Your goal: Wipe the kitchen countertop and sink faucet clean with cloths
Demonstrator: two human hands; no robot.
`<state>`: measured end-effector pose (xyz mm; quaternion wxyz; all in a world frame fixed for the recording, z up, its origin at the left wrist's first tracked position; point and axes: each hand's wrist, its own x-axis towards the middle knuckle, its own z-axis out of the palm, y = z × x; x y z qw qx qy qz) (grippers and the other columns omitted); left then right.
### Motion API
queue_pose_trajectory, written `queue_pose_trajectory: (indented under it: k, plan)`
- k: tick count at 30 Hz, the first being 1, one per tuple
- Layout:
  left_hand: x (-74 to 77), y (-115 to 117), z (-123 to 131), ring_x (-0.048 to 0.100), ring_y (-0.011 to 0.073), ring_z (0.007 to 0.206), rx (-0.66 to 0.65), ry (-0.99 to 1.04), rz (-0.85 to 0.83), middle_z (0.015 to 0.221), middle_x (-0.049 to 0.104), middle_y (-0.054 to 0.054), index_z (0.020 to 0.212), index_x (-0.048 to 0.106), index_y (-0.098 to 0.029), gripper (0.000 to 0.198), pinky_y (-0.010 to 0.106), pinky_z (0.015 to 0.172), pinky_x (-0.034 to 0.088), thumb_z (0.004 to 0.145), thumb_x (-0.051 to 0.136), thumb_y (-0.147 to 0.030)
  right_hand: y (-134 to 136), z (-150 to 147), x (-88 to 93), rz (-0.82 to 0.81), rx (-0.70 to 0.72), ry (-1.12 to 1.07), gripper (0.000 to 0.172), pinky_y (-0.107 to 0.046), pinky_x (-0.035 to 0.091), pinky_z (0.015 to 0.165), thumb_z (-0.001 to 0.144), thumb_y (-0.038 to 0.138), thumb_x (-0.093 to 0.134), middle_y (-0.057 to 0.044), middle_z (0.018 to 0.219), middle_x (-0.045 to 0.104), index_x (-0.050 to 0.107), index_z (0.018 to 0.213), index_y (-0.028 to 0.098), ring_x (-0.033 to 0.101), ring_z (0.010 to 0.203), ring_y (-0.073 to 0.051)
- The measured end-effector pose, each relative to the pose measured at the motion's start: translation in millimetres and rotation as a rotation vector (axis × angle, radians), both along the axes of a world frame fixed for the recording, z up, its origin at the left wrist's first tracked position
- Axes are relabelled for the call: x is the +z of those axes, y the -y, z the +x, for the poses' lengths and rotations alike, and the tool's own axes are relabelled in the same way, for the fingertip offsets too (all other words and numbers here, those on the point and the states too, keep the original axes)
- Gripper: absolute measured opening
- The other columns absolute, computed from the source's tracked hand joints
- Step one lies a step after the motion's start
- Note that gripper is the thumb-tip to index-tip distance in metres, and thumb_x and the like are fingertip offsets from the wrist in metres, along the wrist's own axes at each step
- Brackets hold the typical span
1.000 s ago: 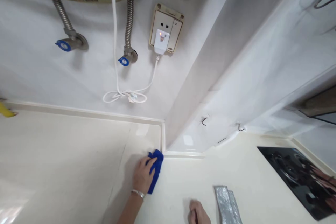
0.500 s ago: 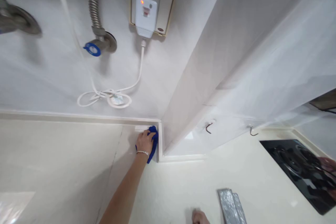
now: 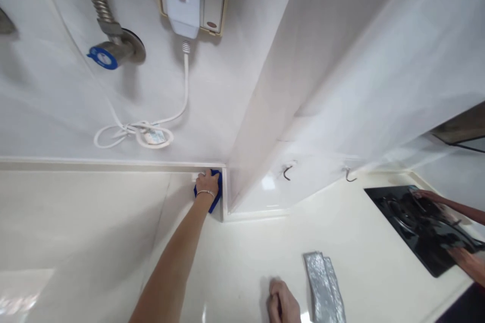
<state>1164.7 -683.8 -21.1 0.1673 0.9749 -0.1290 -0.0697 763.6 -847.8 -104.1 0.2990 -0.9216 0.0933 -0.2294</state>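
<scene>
My left hand (image 3: pixel 207 185) presses a dark blue cloth (image 3: pixel 215 203) into the corner where the pale countertop (image 3: pixel 242 257) meets the raised edging. Its fingers are bent over the cloth, and a thin bracelet circles the wrist. Lower down, my right hand (image 3: pixel 283 304) rests on the countertop with its fingers curled in and nothing showing in them. Just right of that hand lies a silver, foil-like flat piece (image 3: pixel 324 285), running off the bottom of the picture.
A protruding white wall column (image 3: pixel 257 136) with hooks stands right of the cloth. Above hang a looped white cord (image 3: pixel 151 136), a plug (image 3: pixel 182 0) and a blue-handled valve (image 3: pixel 106 56). Another person's hands (image 3: pixel 430 195) are at the black cooktop (image 3: pixel 397 212) on the right.
The view has shifted, so the wall fittings sit higher and further left. More of my right hand shows. Another person's hands and forearms now show more clearly over the cooktop.
</scene>
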Motion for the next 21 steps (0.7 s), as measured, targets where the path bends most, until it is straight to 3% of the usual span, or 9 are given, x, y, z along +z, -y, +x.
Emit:
queue_pose_trajectory:
  k: [6,13,16,18,21]
  plan:
    - [7.8,-13,-27,0.06,0.0367,0.112,-0.033,-0.091,0.017,0.127,0.062,0.023,0.124,0.075,-0.024,0.044,0.049,0.096,0.051,0.083,0.058,-0.023,1,0,9.4,-0.014,0.057,0.005,0.014,-0.022,0.047,0.06,0.098,0.017,0.042,0.003,0.076,0.054,0.052,0.091,0.024,0.054,0.061,-0.012]
    - [7.0,-58,-117,0.063,0.0341,0.114,-0.183,-0.118,0.038,0.124,0.065,0.017,0.123,0.077,-0.035,0.045,0.047,0.099,0.053,0.081,0.064,-0.028,-2,-1,7.1,-0.064,0.057,0.046,0.018,-0.024,0.048,0.062,0.097,0.014,0.04,0.002,0.08,0.058,0.055,0.096,0.023,0.058,0.066,-0.013]
    - [3.5,-80,-144,0.063,0.0345,0.117,-0.268,-0.165,0.046,0.124,0.066,0.014,0.121,0.077,-0.04,0.044,0.048,0.101,0.053,0.081,0.065,-0.026,-1,-1,4.5,-0.098,0.057,0.058,0.018,-0.025,0.048,0.063,0.097,0.012,0.04,0.001,0.08,0.059,0.054,0.096,0.023,0.059,0.067,-0.013]
    - [0.4,-93,-148,0.061,0.035,0.122,-0.267,-0.189,0.044,0.13,0.065,0.012,0.124,0.075,-0.041,0.046,0.051,0.103,0.052,0.083,0.062,-0.026,-1,-1,3.4,-0.114,0.056,0.051,0.018,-0.024,0.049,0.063,0.096,0.011,0.041,0.002,0.08,0.058,0.054,0.097,0.023,0.059,0.067,-0.013]
    - [-3.0,-104,-136,0.059,0.0346,0.125,-0.143,-0.162,0.027,0.137,0.061,0.012,0.129,0.072,-0.039,0.045,0.051,0.103,0.051,0.088,0.057,-0.03,-1,0,3.8,-0.113,0.056,0.035,0.019,-0.024,0.049,0.063,0.096,0.011,0.04,0.002,0.079,0.058,0.054,0.098,0.024,0.059,0.066,-0.013]
